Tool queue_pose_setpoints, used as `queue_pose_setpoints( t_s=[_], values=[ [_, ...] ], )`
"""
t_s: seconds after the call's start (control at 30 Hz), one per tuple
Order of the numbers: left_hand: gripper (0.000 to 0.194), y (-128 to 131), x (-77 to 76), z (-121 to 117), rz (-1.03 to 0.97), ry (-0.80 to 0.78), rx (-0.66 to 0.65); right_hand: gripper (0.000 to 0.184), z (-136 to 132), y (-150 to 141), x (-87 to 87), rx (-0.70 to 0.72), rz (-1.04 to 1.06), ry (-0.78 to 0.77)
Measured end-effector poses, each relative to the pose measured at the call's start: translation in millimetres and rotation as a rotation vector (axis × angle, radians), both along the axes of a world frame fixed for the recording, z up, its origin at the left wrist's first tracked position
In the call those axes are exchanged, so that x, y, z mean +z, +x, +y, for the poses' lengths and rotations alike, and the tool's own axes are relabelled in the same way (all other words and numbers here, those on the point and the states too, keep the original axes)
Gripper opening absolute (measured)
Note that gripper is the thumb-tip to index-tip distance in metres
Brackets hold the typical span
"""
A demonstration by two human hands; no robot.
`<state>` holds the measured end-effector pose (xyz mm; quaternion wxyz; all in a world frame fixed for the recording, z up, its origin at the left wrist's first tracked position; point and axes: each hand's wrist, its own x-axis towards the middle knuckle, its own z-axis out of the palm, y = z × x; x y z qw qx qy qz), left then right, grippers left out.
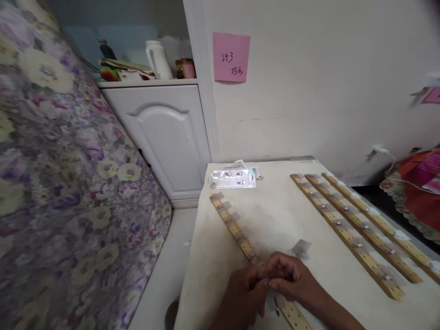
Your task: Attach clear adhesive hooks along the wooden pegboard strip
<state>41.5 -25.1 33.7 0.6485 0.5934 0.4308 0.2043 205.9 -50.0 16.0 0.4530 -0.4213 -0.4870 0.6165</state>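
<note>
My left hand (244, 289) and my right hand (292, 276) meet over a long pale wooden strip (235, 229) with rows of holes. Fingers of both hands are pinched together, fingertip to fingertip, and whatever is between them is too small or hidden to name. Along the strip's far part sit several clear plastic squares with small metal pieces. Just below my hands, a small dark metal piece (277, 308) lies against the strip. A loose stack of clear plastic squares (301, 248) rests on the table beyond my right hand.
Three similar strips lie side by side on the right, among them the nearest strip (343, 233). Clear blister packs (233, 178) lie at the table's (275, 201) far left corner. A flowered curtain (82, 183) hangs at left, before a white cabinet (161, 137).
</note>
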Motion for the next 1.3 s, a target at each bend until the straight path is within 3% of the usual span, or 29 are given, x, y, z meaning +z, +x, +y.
queue_pose_setpoints(
  t_s=[0.13, 0.37, 0.57, 0.93, 1.3],
  values=[
    [0.038, -2, -0.4, 3, -0.026, -0.006, 0.007, 0.034, -1, 5, -1.5, -0.05, -0.027, -0.072],
    [0.023, -1, -6.2, -2, -0.009, -0.197, -0.023, 0.028, -3, 14, 3.8, -0.158, -0.07, -0.07],
    [0.029, 8, -11.8, -7, -0.068, -0.272, 0.047, 0.025, -3, 9, -0.1, -0.147, -0.14, -0.074],
    [0.025, 11, -27.7, -8, 0.037, -0.273, 0.098, 0.01, -1, 11, -0.9, -0.154, -0.374, 0.001],
    [0.022, 11, -28.1, -2, 0.157, -0.141, 0.102, 0.005, 2, 16, -7.2, -0.162, -0.471, 0.015]
  ],
)
